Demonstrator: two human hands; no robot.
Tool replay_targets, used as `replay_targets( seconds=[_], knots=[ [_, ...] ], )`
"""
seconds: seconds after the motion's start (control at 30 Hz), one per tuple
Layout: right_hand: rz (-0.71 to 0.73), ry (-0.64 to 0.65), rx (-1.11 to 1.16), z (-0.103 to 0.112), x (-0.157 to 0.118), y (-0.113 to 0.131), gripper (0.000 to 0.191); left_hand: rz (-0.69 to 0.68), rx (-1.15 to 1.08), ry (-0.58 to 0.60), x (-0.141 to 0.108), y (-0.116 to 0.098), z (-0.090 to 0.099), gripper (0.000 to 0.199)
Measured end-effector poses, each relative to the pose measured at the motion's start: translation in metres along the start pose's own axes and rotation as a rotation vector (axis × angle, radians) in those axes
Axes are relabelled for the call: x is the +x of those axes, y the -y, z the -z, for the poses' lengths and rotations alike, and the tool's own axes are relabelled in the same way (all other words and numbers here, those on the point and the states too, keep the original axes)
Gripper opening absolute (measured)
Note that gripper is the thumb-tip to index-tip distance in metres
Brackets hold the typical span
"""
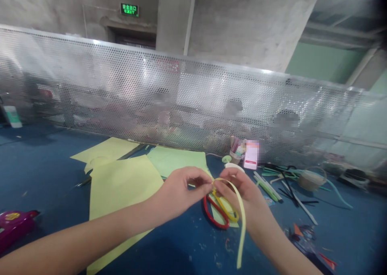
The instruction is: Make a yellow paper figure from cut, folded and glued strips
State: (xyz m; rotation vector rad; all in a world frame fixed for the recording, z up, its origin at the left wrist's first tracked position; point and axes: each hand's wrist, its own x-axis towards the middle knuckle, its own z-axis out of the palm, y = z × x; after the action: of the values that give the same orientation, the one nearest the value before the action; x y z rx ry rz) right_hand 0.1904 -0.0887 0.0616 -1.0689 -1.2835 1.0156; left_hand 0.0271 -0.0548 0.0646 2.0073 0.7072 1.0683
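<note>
Yellow strip (242, 226) hangs above the blue worktop (169, 255), its top end pinched in the nearly closed fingers of the left hand (181, 188) and right hand (249, 196), maybe being bent, so the next move seems to need a steady pinch

Room between forearms (130, 222), scissors (223, 226) below fingers (198, 192)

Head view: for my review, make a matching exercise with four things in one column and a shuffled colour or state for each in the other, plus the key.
1. Paper strip
2. Scissors
3. Exit sign
4. Phone

A. Glowing green lettering
B. Upright, with a lit pinkish screen
C. Pale yellow, hanging in a curve
D. One red handle loop, one yellow

Pairs: 1-C, 2-D, 3-A, 4-B
</note>
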Motion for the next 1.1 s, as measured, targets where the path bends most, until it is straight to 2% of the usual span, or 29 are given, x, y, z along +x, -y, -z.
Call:
replay_targets(
  seconds=[0.1, 0.27, 0.4, 0.53, 0.63, 0.9, 1.1],
  knots=[
    [0.059, -0.021, 0.031, -0.0024, -0.0003, 0.0009, 0.032, 0.051, -0.099, 0.017, 0.0003, 0.0015, -0.0006, 0.012],
    [0.110, -0.063, -0.047, -0.0028, -0.0043, 0.0011, 0.027, 0.155, -0.237, -0.010, 0.0016, 0.0052, -0.0022, 0.008],
    [0.153, -0.046, -0.042, -0.0024, -0.0069, -0.0022, 0.023, 0.204, -0.308, -0.041, 0.0030, 0.0038, -0.0005, 0.007],
    [0.385, -0.075, -0.342, -0.0023, -0.0085, -0.0053, 0.002, 0.243, -0.378, -0.072, 0.0043, -0.0003, 0.0025, 0.008],
    [0.492, -0.105, -0.529, -0.0015, -0.0096, -0.0054, 0.009, 0.287, -0.425, -0.077, 0.0046, -0.0017, 0.0031, 0.009],
    [0.563, -0.177, -0.676, 0.0053, -0.0064, -0.0016, 0.012, 0.223, -0.327, -0.037, 0.0028, 0.0013, 0.0013, 0.009],
    [0.483, -0.140, -0.661, 0.0041, -0.0058, -0.0010, 0.012, 0.186, -0.269, -0.028, 0.0027, 0.0050, 0.0017, 0.009]
  ],
)
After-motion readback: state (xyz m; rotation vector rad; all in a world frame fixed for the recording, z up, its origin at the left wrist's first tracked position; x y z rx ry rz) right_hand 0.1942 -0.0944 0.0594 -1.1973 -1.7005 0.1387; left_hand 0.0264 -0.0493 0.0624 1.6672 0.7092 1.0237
